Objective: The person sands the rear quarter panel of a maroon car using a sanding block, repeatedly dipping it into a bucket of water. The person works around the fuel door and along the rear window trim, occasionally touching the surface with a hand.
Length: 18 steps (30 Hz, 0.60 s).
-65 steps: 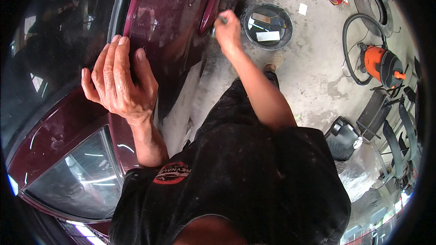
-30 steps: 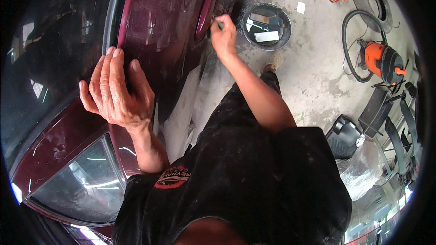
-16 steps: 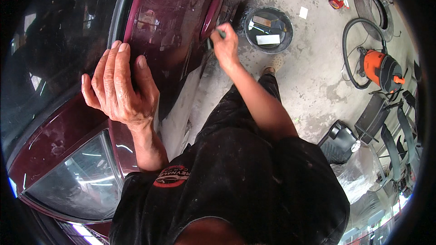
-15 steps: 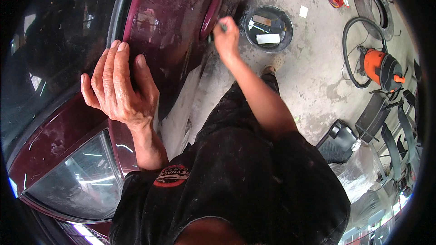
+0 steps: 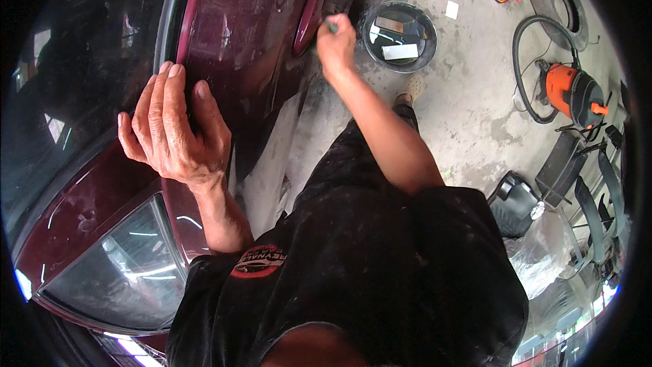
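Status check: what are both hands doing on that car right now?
Left hand flat on maroon car body. Right hand gripping small green tool at wheel arch. Nothing blocking.

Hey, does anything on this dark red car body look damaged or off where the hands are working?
Yes. The maroon car panel shows dull, pale scuffed patches instead of an even gloss, mostly between the left hand resting on it and the right hand, which grips a small greenish tool at the panel's edge. Pale streaks also run down below the left hand.

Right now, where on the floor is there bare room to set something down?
Bare concrete lies between the round tray and the orange vacuum. It is crowded at right around the black parts and plastic sheet, and tight beside the maroon car.
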### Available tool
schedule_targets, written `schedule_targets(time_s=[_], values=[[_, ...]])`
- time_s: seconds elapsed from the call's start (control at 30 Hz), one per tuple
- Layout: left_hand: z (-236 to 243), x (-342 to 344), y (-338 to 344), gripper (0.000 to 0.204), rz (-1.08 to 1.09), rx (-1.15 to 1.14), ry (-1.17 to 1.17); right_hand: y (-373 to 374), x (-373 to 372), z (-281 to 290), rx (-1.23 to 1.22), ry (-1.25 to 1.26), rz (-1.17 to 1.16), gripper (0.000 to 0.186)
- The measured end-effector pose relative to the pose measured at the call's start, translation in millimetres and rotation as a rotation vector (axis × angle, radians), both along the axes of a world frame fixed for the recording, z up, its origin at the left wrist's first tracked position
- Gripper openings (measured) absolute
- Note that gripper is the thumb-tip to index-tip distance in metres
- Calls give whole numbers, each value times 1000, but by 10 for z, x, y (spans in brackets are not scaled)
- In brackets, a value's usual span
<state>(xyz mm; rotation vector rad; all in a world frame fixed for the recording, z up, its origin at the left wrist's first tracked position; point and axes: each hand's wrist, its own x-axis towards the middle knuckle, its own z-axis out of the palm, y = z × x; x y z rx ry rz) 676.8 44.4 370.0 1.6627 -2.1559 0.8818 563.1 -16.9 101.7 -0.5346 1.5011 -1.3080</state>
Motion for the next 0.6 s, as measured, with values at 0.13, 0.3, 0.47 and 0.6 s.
schedule_targets(time_s=[0.13,0.3,0.47,0.6], values=[[-6,-7,9,24,19,2,-14,481,134,217,-16,40,70,8],[-1,6,-16,23,-18,3,0,-67,-41,-96,-131,304,-16,11],[12,-18,9,25,-26,-10,2,425,198,-39,-135,142,12,11],[31,-2,-23,25,-44,9,-22,-415,-176,-82,-45,278,-80,19]])
